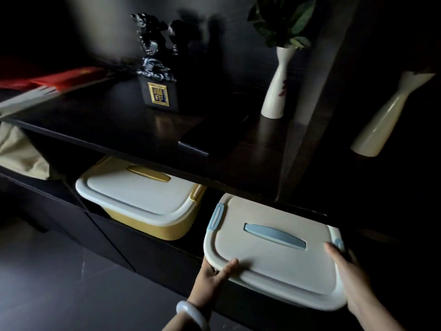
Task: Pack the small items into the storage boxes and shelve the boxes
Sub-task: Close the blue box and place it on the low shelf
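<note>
Blue-trimmed box (274, 249) sits half inside the lower shelf (148, 149); left hand (212, 278) and right hand (350, 280) clasp its sides, apparently to slide it in.

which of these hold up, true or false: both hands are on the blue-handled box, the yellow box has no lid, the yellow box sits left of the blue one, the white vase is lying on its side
1. Both hands are on the blue-handled box: true; the left hand holds its near edge, the right hand its right side.
2. The yellow box has no lid: false; a white lid covers it.
3. The yellow box sits left of the blue one: true.
4. The white vase lies on its side: false; it stands upright on the upper shelf.
</note>
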